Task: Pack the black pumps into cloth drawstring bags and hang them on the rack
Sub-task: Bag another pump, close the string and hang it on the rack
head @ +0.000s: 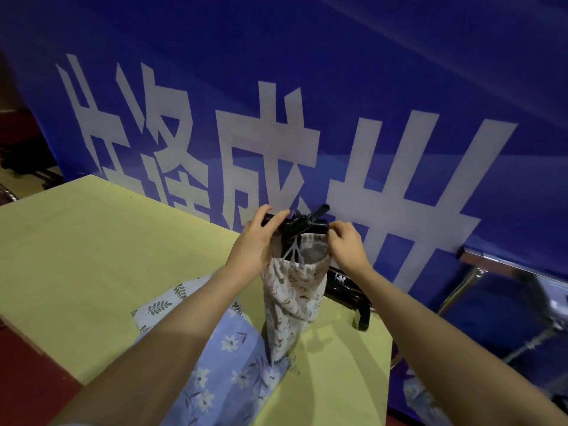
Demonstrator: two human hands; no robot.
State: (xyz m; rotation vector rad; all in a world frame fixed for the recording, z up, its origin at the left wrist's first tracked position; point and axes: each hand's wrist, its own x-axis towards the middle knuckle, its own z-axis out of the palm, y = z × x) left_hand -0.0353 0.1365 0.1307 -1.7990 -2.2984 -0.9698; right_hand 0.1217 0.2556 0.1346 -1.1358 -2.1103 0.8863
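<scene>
- Hanging the bag (293,298) is the step in hand, as we judge it: it dangles just below the centre of the frame, its cord (292,253) running up to the black rack (302,226) and its lower end down over the yellow table (92,256).
- Our left hand (256,241) sits left of the rack top, its straight fingers lying along the black bar, pressing on it and not curled round it.
- Our right hand (345,244) is at the right end of the bar with its fingers curled. They seem to pinch the bag's rim or cord there, though we cannot tell which.
- We cannot see a pump. The bag looks filled and narrow, so we take it that one is inside.
- To do this well, we should brace the rack with the left hand while the right seats the cord fully over the peg, because a loop that only rests on the tip could slip off.
- We should let the weight down slowly and watch that the light rack does not tip toward us.
- More bags lie flat in the lower middle of the frame: a blue floral cloth (215,364) and a leaf-print cloth (163,305). These are likely next.
- A blue banner (399,72) fills the top of the frame.
</scene>
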